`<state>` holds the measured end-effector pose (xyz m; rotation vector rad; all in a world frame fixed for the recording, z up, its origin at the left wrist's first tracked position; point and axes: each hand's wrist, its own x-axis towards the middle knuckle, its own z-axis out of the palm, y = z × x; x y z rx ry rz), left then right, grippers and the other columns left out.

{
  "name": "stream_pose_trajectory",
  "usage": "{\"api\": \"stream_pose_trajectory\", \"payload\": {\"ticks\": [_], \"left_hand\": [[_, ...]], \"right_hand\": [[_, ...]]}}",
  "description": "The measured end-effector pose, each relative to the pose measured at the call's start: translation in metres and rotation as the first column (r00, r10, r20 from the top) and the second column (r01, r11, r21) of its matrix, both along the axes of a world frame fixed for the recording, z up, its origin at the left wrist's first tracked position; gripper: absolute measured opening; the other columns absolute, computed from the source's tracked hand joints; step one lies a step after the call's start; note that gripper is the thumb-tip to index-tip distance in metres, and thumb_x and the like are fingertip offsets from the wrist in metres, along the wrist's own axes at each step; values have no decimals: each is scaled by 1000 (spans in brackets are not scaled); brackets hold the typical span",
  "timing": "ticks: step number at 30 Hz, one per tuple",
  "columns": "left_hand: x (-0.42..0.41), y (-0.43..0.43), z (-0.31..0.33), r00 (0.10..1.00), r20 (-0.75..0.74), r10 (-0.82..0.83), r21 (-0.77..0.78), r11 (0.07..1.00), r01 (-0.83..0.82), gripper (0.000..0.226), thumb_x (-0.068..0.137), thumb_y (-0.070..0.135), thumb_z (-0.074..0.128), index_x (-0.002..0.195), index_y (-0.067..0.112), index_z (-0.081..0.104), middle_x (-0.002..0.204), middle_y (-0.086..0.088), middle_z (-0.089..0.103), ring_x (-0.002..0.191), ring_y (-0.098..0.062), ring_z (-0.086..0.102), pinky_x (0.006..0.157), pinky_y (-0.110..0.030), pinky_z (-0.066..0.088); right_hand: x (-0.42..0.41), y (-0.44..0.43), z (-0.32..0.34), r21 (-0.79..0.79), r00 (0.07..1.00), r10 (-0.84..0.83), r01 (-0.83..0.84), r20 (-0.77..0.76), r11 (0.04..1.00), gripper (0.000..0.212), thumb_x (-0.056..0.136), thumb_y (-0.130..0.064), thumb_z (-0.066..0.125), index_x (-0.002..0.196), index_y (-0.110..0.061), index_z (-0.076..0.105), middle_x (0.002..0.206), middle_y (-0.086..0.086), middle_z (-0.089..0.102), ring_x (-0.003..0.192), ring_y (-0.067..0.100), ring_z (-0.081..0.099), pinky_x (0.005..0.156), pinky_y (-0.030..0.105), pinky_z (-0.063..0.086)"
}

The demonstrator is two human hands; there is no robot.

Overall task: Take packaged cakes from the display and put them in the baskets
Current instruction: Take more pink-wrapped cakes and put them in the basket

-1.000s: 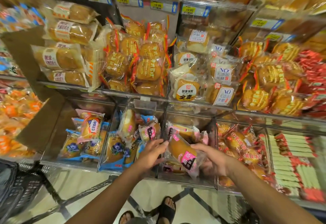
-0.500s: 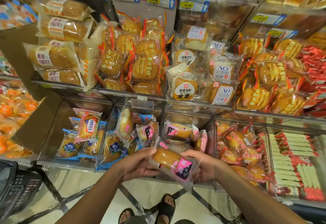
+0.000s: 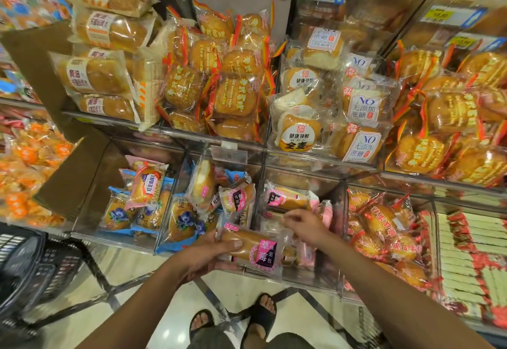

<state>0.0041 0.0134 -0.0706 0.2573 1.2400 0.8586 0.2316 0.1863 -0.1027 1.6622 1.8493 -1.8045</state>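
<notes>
My left hand [image 3: 204,256] grips a packaged cake [image 3: 251,248] with a pink and dark label, held in front of the lower clear bin [image 3: 310,280]. My right hand [image 3: 304,223] reaches into that bin with fingers curled over more pink-labelled cake packs [image 3: 286,197]; whether it holds one I cannot tell. A black basket [image 3: 30,269] stands low at the left, blurred.
Clear bins to the left hold blue and pink cake packs [image 3: 142,200]. The shelf above carries rows of wrapped buns [image 3: 219,82]. Red-wrapped cakes [image 3: 384,228] fill the bin at right. A cardboard flap [image 3: 79,173] juts out at left. My sandalled feet [image 3: 233,318] are on the tiled floor.
The cake passed from both hands to my left hand alone and came out of the bin. My right hand let go and moved back up into the bin.
</notes>
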Motion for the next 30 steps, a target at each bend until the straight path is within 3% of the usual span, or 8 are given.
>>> {"api": "stream_pose_trajectory", "payload": {"ticks": [2,5,7,10,15,22,26,30], "left_hand": [[-4,-6,-3,998,-20,53,-7,999,-53,81,68,25,96,134,6,53,122,-16,74,111,-31,73,79,-37,64],[-8,-16,-7,989,-83,119,-10,993,-120,74,75,25,91,137,10,53,124,-14,74,114,-30,72,85,-38,63],[-9,-22,-6,982,-111,153,-12,988,-155,62,81,20,82,135,11,54,124,-13,73,112,-28,72,85,-38,63],[-13,-33,-2,975,-134,176,25,984,-175,55,85,18,81,133,10,54,126,-16,72,113,-29,72,84,-36,62],[-29,-50,-1,967,-146,209,63,977,-202,76,77,28,86,140,8,49,129,-15,71,120,-33,68,95,-43,59],[-56,-54,3,979,-111,171,92,983,-161,56,90,17,75,140,10,51,126,-12,73,118,-30,70,92,-40,61],[-69,-49,13,986,-114,120,100,989,-108,53,84,15,78,131,3,57,117,-15,76,107,-29,74,84,-37,63],[-73,-39,30,993,-114,39,132,991,-23,47,81,18,78,124,10,62,113,-7,78,103,-25,76,92,-42,59]], "right_hand": [[-5,3,-17,236,946,267,-307,185,922,48,90,-30,73,135,-20,59,127,2,65,115,22,63,100,43,53],[-14,-4,-39,332,698,484,-695,528,638,86,80,-45,77,153,-30,34,149,1,46,135,26,44,109,44,43],[-19,-11,-50,320,623,501,-762,601,563,94,78,-43,78,155,-29,26,150,2,42,136,28,41,111,46,38],[-20,-16,-62,387,626,436,-762,646,520,82,85,-25,71,154,-28,28,146,2,49,134,26,44,107,43,40],[-21,-9,-55,368,639,420,-741,645,562,75,87,-32,68,152,-33,31,144,2,52,131,27,50,107,43,40],[-9,-13,1,376,829,329,-512,452,773,69,83,-42,73,141,-31,37,117,-1,64,109,22,63,85,32,49],[-2,-30,30,294,1000,-1,-7,26,956,51,84,-12,79,126,-12,50,115,6,64,87,11,60,68,13,46],[9,-61,64,-99,858,-433,423,-274,901,57,73,-26,76,126,-13,61,102,9,65,84,18,60,72,31,49]]}}
